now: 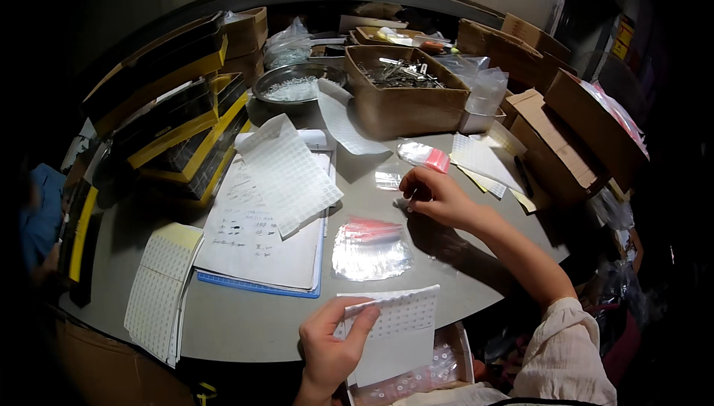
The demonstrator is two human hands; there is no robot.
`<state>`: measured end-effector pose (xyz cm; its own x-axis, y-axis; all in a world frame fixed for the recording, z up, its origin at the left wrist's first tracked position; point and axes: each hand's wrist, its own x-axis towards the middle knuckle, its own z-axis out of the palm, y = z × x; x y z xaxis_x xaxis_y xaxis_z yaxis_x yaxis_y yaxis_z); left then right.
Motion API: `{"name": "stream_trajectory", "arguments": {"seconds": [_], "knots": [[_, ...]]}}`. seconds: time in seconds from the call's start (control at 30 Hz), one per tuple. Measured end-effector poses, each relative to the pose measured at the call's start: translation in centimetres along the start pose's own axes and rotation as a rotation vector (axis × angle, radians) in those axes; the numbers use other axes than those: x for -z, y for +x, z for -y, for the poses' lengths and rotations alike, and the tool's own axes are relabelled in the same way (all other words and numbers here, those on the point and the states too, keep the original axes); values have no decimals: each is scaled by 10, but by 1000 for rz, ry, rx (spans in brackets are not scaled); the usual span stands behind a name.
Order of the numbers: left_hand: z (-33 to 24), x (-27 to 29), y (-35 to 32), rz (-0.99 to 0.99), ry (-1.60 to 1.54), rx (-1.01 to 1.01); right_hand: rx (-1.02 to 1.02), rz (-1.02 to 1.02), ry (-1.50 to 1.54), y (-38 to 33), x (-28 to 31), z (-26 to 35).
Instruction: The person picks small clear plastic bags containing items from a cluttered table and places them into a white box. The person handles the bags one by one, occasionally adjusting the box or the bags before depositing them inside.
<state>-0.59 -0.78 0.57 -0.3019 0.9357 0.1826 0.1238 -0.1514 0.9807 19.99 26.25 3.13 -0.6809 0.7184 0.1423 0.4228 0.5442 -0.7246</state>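
Observation:
My left hand pinches a folded sheet of small printed labels by its upper left corner, over the table's front edge. Farther off on the right, my right hand is closed, its thumb and fingertips drawn together just above the tabletop. A tiny white spot shows by those fingertips, too small to name. Beside them lies a small clear plastic bag. Between my hands rests a fanned stack of clear zip bags with red top strips. Another bundle of red-topped bags sits just beyond my right hand.
Left of centre, a clipboard bears written paper and a loose label sheet. More label sheets lie at the left edge. Black-and-yellow boxes are stacked behind. A round pan and a carton of metal parts stand at the back.

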Motion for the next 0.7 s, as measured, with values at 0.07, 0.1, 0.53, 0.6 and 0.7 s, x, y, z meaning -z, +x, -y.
{"name": "stream_trajectory", "arguments": {"seconds": [0.07,0.1,0.53,0.6,0.7], "knots": [[0,0,0,-5,-2,-1,31,-44,-217,-2,-6,10],[0,1,0,-10,0,-3,116,-89,-284,-1,-12,10],[-5,1,0,-7,-7,-21,211,-227,-582,4,-20,-5],[-3,1,0,-7,-1,-22,234,-160,-746,3,-23,1],[-4,0,2,7,5,-33,182,-303,-820,2,-23,-4]]}}
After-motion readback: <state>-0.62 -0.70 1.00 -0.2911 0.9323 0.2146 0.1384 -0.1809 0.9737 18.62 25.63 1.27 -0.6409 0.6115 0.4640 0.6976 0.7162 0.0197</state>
